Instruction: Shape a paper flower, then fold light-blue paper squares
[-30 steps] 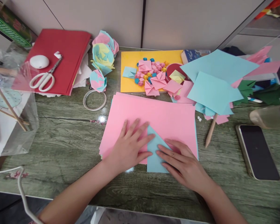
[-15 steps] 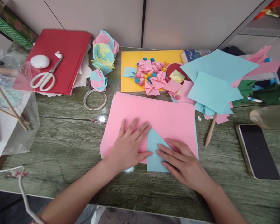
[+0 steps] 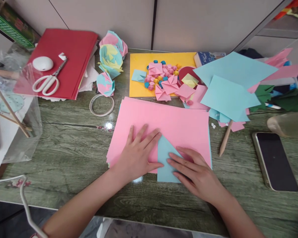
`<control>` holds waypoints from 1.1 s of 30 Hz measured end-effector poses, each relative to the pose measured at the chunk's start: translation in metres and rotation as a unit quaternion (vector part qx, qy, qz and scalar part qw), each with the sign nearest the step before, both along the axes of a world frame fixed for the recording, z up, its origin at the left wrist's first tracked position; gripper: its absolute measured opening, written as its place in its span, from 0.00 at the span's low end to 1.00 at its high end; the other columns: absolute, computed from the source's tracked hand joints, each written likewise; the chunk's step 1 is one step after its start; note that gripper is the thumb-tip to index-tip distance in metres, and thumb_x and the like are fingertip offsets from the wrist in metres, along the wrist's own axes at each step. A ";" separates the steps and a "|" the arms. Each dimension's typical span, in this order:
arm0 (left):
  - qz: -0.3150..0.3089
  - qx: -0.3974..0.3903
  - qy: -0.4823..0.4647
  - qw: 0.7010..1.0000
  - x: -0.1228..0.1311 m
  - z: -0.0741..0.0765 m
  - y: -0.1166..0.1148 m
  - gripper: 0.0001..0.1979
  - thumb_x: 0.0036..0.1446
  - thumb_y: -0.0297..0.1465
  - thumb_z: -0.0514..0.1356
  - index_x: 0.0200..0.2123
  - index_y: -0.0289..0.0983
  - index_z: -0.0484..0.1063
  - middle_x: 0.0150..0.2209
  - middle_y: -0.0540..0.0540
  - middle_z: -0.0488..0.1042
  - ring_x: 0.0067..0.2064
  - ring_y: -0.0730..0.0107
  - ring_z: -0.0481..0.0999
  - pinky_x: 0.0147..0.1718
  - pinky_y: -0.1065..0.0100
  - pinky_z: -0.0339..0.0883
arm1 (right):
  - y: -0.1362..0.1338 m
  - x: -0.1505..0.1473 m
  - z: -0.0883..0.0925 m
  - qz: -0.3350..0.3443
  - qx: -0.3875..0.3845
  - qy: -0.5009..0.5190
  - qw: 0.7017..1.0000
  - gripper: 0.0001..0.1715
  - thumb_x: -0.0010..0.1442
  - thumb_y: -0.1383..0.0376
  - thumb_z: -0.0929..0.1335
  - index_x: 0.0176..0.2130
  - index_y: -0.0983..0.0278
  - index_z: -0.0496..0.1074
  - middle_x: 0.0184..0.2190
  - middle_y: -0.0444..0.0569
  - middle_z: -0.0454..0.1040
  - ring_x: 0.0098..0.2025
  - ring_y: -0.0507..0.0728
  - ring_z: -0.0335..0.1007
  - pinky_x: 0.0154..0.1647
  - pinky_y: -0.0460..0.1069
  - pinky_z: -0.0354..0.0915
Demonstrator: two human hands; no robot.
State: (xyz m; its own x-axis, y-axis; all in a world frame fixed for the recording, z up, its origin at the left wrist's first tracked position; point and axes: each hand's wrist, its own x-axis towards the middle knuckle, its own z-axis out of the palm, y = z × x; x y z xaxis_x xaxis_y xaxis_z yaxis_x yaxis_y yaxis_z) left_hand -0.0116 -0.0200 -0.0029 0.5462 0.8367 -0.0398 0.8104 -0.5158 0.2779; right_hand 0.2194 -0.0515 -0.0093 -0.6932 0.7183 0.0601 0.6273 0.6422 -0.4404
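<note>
A light blue sheet of paper (image 3: pixel 165 165), folded to a triangle, lies partly on a stack of pink paper (image 3: pixel 151 112) and overhangs its front edge. My left hand (image 3: pixel 137 152) rests flat on the pink stack with fingers spread; its index fingertip touches the triangle's top corner and its thumb the left edge. Across the slanted right side lies my right hand (image 3: pixel 193 168), its fingers stretched out and pressing the paper down. The triangle's right corner is hidden beneath that hand.
Scissors (image 3: pixel 46 84) and a white case (image 3: pixel 42 63) lie on red paper (image 3: pixel 69 43). A tape roll (image 3: pixel 101 105) is left of the stack. Folded paper flowers (image 3: pixel 110 58) stand behind. At right are blue squares (image 3: pixel 229 96), a wooden stick (image 3: pixel 225 138) and a phone (image 3: pixel 275 162).
Both hands and the folded blue paper keep their places on the stack. The whole view has shifted very slightly.
</note>
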 end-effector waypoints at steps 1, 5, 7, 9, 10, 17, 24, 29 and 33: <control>0.000 -0.001 0.002 1.000 0.000 0.000 0.000 0.42 0.47 0.55 0.50 0.60 0.38 0.47 0.61 0.45 0.52 0.62 0.48 0.40 0.57 0.41 0.28 | 0.000 0.000 0.000 0.000 -0.001 -0.002 1.000 0.27 0.56 0.66 0.64 0.56 0.57 0.59 0.54 0.43 0.64 0.59 0.61 0.51 0.54 0.61 0.57; -0.004 -0.004 0.005 1.000 0.000 0.001 0.000 0.44 0.46 0.56 0.51 0.60 0.37 0.47 0.61 0.44 0.51 0.62 0.47 0.40 0.57 0.41 0.28 | 0.000 -0.001 0.000 0.000 -0.004 -0.006 1.000 0.28 0.56 0.66 0.65 0.56 0.57 0.59 0.54 0.43 0.64 0.59 0.60 0.51 0.55 0.60 0.57; -0.005 -0.007 0.007 1.000 0.001 0.001 0.000 0.46 0.44 0.57 0.51 0.60 0.37 0.47 0.61 0.43 0.51 0.62 0.47 0.40 0.57 0.41 0.28 | 0.000 -0.001 0.000 0.000 -0.002 -0.005 1.000 0.28 0.56 0.66 0.65 0.56 0.57 0.59 0.54 0.43 0.64 0.59 0.60 0.51 0.55 0.61 0.57; -0.005 -0.008 0.011 1.000 0.001 0.000 0.000 0.47 0.42 0.58 0.52 0.61 0.36 0.46 0.61 0.43 0.50 0.62 0.47 0.39 0.57 0.41 0.28 | 0.000 -0.001 0.000 0.000 0.000 -0.003 1.000 0.27 0.56 0.66 0.64 0.55 0.57 0.60 0.54 0.43 0.64 0.59 0.61 0.51 0.55 0.61 0.57; -0.005 -0.008 0.012 1.000 0.001 0.000 0.000 0.48 0.42 0.58 0.52 0.61 0.36 0.46 0.61 0.43 0.50 0.62 0.47 0.39 0.57 0.41 0.28 | 0.000 -0.001 0.000 0.000 0.000 -0.002 1.000 0.27 0.57 0.66 0.64 0.55 0.57 0.60 0.54 0.43 0.64 0.59 0.61 0.52 0.54 0.61 0.57; -0.011 -0.012 0.004 1.000 -0.001 -0.001 0.000 0.48 0.43 0.58 0.50 0.61 0.36 0.45 0.62 0.43 0.49 0.63 0.47 0.39 0.57 0.42 0.29 | 0.001 0.000 0.000 0.007 -0.003 -0.002 1.000 0.27 0.56 0.66 0.65 0.56 0.57 0.59 0.54 0.43 0.64 0.59 0.61 0.52 0.54 0.62 0.57; -0.005 -0.008 -0.011 1.000 -0.001 0.000 0.001 0.32 0.56 0.48 0.46 0.60 0.40 0.48 0.61 0.47 0.51 0.63 0.52 0.40 0.58 0.43 0.34 | 0.001 0.000 0.000 0.006 -0.002 0.003 1.000 0.26 0.57 0.66 0.64 0.55 0.56 0.60 0.53 0.44 0.65 0.58 0.60 0.53 0.54 0.62 0.58; 0.038 0.011 -0.009 0.999 0.005 -0.002 0.001 0.23 0.60 0.39 0.46 0.58 0.41 0.53 0.59 0.50 0.57 0.62 0.54 0.45 0.58 0.42 0.34 | 0.001 0.000 0.000 0.011 -0.003 -0.006 1.000 0.26 0.57 0.66 0.64 0.56 0.56 0.59 0.54 0.43 0.64 0.59 0.61 0.52 0.55 0.62 0.57; 0.045 0.024 -0.020 0.999 0.008 -0.003 0.002 0.24 0.58 0.39 0.48 0.57 0.40 0.56 0.57 0.48 0.60 0.61 0.53 0.48 0.57 0.41 0.35 | 0.001 0.000 0.002 0.009 0.000 -0.003 1.000 0.26 0.57 0.66 0.64 0.55 0.56 0.60 0.53 0.44 0.65 0.58 0.60 0.53 0.54 0.61 0.58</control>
